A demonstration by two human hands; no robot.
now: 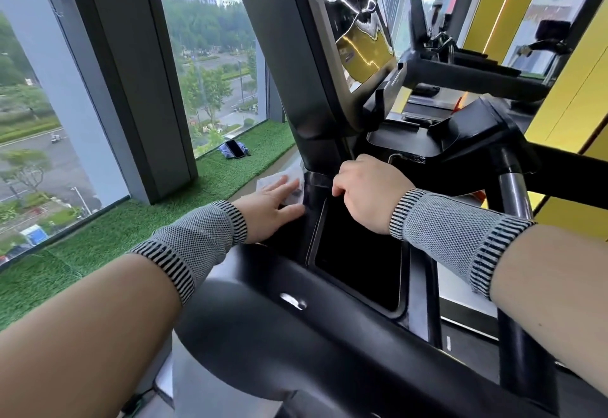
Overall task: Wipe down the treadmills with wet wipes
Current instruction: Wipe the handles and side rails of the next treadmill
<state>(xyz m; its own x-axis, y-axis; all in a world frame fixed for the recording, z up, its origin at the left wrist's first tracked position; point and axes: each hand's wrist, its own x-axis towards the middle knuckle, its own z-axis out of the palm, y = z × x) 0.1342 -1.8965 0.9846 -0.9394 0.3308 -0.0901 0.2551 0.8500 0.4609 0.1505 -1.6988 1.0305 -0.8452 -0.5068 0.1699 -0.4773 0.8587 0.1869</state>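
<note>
A black treadmill (329, 328) fills the middle of the head view, with its upright post (296, 55) and dark screen (355, 16) rising ahead. My left hand (273, 207) lies with straight fingers on a white wet wipe (289, 180), pressing it against the left side of the post's base. My right hand (368, 194) is just right of the post, fingers curled over the console's edge above a dark recessed tray (358, 253). Both wrists wear grey knit bands.
A strip of green artificial turf (115, 236) runs along the window on the left, with a phone leaning on a blue pouch (235, 149). More black treadmills (460, 72) and a yellow wall (575, 105) stand at the right.
</note>
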